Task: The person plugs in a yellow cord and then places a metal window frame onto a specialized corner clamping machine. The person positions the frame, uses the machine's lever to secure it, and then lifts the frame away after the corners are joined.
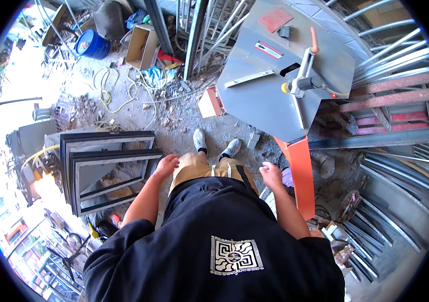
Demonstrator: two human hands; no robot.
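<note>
My left hand (168, 165) hangs beside my left thigh, its fingers loosely bent and apart, with nothing in it. Close to it is the corner of a stack of dark window frames (119, 154), standing upright on the left. By my right thigh my right hand (271, 174) is also empty, its fingers slightly curled and parted. Ahead and to the right stands a machine with a grey metal top (260, 95) and an orange base (301, 176). A clamp arm (305, 68) with an orange handle rises over a dark slot in that top. My right hand touches none of it.
A blue bucket (92, 44), a cardboard box (142, 47) and a loose yellow hose (106, 90) lie ahead on the littered floor. Long metal profiles (396, 181) are piled along the right. An orange box-shaped part (211, 102) juts out low at the machine's near-left side.
</note>
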